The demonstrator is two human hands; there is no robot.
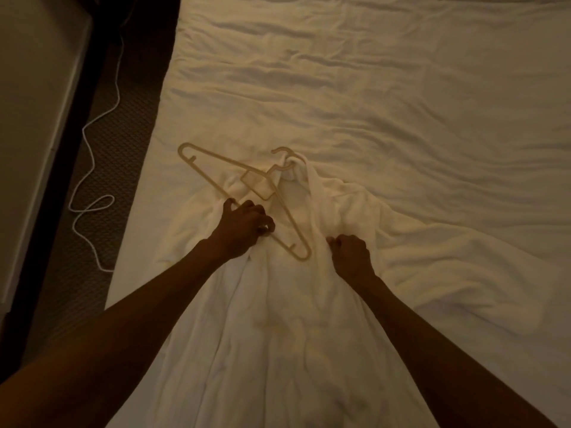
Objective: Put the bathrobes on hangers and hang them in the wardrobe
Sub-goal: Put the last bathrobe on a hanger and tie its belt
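The hanger is lying on top of the bathrobe on the bed, its left end poking clear of the cloth, so that shoulder could be slipping off when lifted. The hook, by the bunched collar, could be snagging. The left hand is curling round the hanger's lower bar. The right hand is pinching a robe fold beside the hanger's right tip.

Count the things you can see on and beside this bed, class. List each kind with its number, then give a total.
hanger: 1
bathrobe: 1
hands: 2 (left hand, right hand)
white cable: 1
bed: 1
Total: 6
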